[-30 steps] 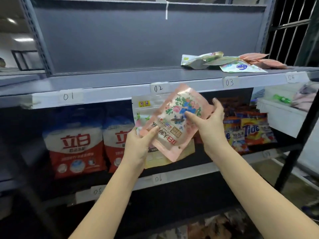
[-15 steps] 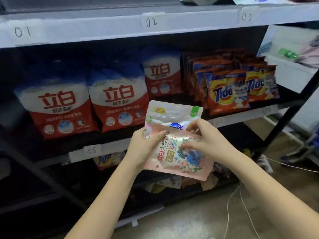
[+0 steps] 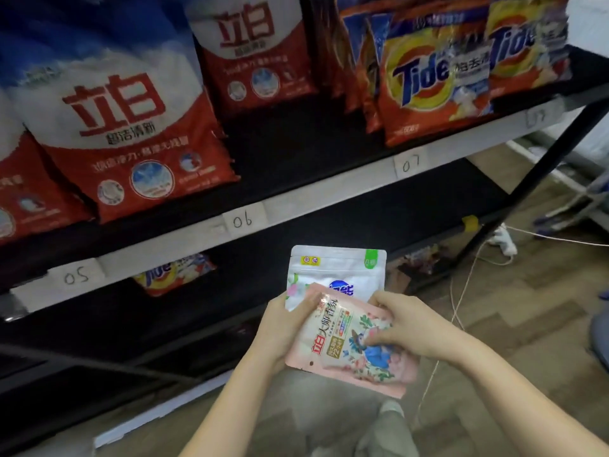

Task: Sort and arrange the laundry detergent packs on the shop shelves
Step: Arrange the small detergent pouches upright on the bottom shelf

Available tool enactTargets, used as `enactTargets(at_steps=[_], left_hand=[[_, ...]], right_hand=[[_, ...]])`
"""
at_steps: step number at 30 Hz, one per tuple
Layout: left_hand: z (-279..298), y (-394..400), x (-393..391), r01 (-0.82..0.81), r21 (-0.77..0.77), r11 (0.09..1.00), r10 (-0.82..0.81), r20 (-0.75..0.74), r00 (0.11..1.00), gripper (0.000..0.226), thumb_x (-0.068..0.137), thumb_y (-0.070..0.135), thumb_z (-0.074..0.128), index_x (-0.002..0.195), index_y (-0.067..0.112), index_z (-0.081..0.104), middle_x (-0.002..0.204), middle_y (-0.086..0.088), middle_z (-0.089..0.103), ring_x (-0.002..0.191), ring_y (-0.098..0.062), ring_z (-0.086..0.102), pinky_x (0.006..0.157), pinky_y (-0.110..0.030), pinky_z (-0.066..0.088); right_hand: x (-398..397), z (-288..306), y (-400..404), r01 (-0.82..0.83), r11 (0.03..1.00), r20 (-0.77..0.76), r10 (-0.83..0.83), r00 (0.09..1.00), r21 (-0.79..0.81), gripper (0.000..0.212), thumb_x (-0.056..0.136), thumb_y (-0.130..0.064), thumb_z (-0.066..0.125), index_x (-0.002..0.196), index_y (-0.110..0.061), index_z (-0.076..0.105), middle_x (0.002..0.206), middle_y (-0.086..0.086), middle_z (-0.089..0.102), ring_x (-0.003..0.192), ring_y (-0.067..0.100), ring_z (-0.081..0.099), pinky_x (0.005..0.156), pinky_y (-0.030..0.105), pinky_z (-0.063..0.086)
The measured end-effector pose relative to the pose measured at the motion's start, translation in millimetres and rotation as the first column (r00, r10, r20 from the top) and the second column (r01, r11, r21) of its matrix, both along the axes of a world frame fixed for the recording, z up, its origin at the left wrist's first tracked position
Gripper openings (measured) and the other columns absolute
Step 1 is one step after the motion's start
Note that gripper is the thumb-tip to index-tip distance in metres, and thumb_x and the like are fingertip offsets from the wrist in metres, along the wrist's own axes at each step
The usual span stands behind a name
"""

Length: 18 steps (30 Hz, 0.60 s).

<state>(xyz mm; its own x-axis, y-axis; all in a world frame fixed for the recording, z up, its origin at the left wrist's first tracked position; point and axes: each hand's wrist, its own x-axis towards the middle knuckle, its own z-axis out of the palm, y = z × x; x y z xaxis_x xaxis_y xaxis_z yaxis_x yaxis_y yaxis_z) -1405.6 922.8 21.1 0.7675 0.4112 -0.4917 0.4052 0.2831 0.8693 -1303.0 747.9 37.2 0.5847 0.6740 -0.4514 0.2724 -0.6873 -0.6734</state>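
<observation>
Pink floral pack [image 3: 354, 344]: held before the lower shelf [image 3: 244, 222], overlapping a white pack [image 3: 336, 275]. Left hand [image 3: 283, 324] grip pinches both, stacked for carrying; right hand [image 3: 415, 328] fingers press the front, apparently steadying it.

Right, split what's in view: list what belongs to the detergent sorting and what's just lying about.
Part of the job:
- pink floral pack, held by left hand and right hand
- white pack behind it
- red-and-white bags above label 06
- Tide bags above label 07
- Tide pack on the lower shelf

Lying about:
- white cable on the floor
- white plug block
</observation>
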Motion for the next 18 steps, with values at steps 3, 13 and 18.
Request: enactTargets(at_steps=[3, 13, 18], left_hand=[[-39.2, 11.9, 13.1, -0.038, 0.014, 0.999, 0.038, -0.032, 0.999, 0.018, 0.092, 0.024, 0.059, 0.099, 0.011, 0.069, 0.094, -0.012, 0.074, 0.089, -0.029, 0.070, 0.082, -0.046, 0.056], [-178.3, 76.0, 90.8, -0.363, 0.029, 0.931, 0.360, 0.079, 0.930, 0.016, 0.087, 0.021, 0.063, 0.101, 0.013, 0.064, 0.086, -0.010, 0.075, 0.075, -0.024, 0.072, 0.065, -0.033, 0.058], [-225.9, 122.4, 137.0, -0.389, 0.139, 0.911, 0.341, 0.279, 0.898, 0.013, 0.092, 0.024, 0.057, 0.100, 0.020, 0.066, 0.086, -0.003, 0.075, 0.078, -0.019, 0.072, 0.069, -0.035, 0.057]], right_hand=[[19.1, -43.8, -3.7, 0.043, 0.999, -0.020, -0.043, 0.999, 0.024, 0.022, 0.075, -0.026, 0.076, 0.082, -0.018, 0.057, 0.088, -0.006, 0.064, 0.081, 0.009, 0.062, 0.062, 0.020, 0.046], [141.4, -184.3, 30.1, 0.533, 0.764, -0.318, -0.436, 0.842, 0.364, 0.012, 0.084, -0.009, 0.068, 0.095, -0.006, 0.065, 0.084, 0.007, 0.074, 0.072, 0.018, 0.072, 0.060, 0.026, 0.055], [217.4, -246.1, 92.4, 0.553, 0.658, -0.324, -0.448, 0.833, 0.511, 0.011, 0.087, -0.019, 0.067, 0.097, -0.016, 0.066, 0.102, 0.006, 0.070, 0.089, 0.022, 0.067, 0.082, 0.041, 0.053]])
